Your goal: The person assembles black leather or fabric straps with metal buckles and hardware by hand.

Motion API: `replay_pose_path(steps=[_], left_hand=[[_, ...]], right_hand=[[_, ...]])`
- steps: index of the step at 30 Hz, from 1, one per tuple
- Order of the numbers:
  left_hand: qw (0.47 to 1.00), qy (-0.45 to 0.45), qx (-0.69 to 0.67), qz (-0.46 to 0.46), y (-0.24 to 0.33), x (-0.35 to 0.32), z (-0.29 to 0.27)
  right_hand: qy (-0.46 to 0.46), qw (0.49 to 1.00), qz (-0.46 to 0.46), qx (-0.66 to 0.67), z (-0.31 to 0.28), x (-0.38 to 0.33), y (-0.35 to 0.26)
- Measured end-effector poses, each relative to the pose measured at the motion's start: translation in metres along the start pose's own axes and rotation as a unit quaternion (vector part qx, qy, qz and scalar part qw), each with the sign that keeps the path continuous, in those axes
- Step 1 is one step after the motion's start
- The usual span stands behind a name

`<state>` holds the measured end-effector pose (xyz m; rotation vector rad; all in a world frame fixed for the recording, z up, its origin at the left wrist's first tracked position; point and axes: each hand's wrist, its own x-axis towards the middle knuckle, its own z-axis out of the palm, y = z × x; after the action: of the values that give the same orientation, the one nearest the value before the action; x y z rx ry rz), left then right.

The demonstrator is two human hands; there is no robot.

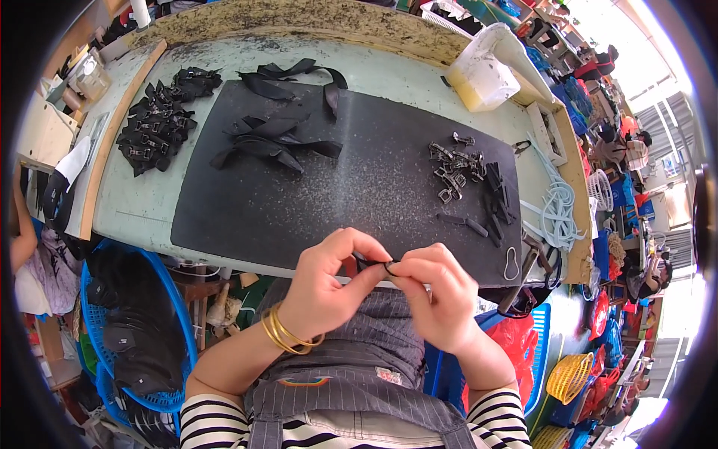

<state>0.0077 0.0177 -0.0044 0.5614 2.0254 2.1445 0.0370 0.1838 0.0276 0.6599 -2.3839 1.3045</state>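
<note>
My left hand (pixel 329 280) and my right hand (pixel 437 288) meet at the front edge of the table, fingertips pinched together. Between them is a small black strip (pixel 363 263), bent at the fingertips; its finer details are too small to make out. On the black mat (pixel 329 202) beyond lie loose black straps (pixel 273 142) at the back left. A little heap of metal buckles (pixel 452 168) sits to the right, beside several short black strips (pixel 497 202).
Finished-looking black strap pieces with buckles (pixel 157 123) are piled left of the mat. A cut-open white jug (pixel 486 71) stands at the back right. Pale blue cord (pixel 557 206) lies at the right edge near a hammer (pixel 523 277). Blue baskets (pixel 191 329) flank my lap.
</note>
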Motion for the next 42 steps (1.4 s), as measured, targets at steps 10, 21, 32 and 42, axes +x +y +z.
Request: replay_pose_path(steps=[10,21,32,42], left_hand=[[0.987,-0.074,-0.142,-0.023,-0.001,0.0,-0.013],[0.974,0.012,-0.188,-0.123,-0.009,0.001,-0.044],[0.74,0.536,0.404,0.042,-0.082,0.073,-0.377],[0.636,0.501,0.57,0.14,-0.047,0.068,-0.354]], right_hand=[[-0.061,0.996,0.056,0.02,-0.005,0.01,0.001],[-0.048,0.993,0.107,-0.02,0.045,0.039,0.015],[0.127,0.95,0.285,0.013,-0.017,0.022,0.06],[-0.026,0.909,0.154,-0.386,-0.089,-0.037,0.091]])
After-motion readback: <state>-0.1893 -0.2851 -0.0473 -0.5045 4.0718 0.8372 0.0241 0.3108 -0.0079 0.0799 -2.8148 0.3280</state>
